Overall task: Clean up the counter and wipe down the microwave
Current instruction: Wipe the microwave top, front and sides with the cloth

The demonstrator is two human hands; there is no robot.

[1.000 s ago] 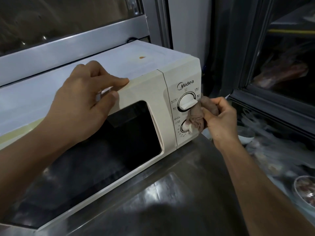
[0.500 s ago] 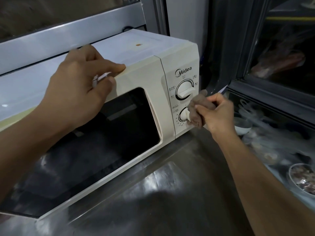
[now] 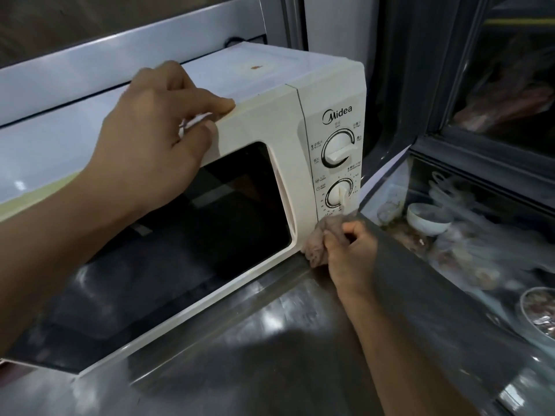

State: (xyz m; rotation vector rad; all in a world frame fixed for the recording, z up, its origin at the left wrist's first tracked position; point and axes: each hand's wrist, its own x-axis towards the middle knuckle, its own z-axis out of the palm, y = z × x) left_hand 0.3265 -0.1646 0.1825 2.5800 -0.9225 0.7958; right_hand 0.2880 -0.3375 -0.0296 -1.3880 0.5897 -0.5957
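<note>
White bowl (image 3: pixel 428 219) in a glass-fronted display case (image 3: pixel 480 187), round tray (image 3: pixel 540 313) at lower right

The cream-white plastic microwave (image 3: pixel 264 115) has a smooth, faintly glossy casing, and its dark glass door window (image 3: pixel 228 211) shines with reflections. Its 2 white plastic dials (image 3: pixel 338 151) look smooth. The crumpled pinkish-grey cloth rag (image 3: pixel 318 238) is soft, matt and wrinkled. The stainless-steel table (image 3: pixel 240 355) is polished metal, streaked with bright glare. The small white ceramic bowl (image 3: pixel 428 219) looks glazed.
</note>
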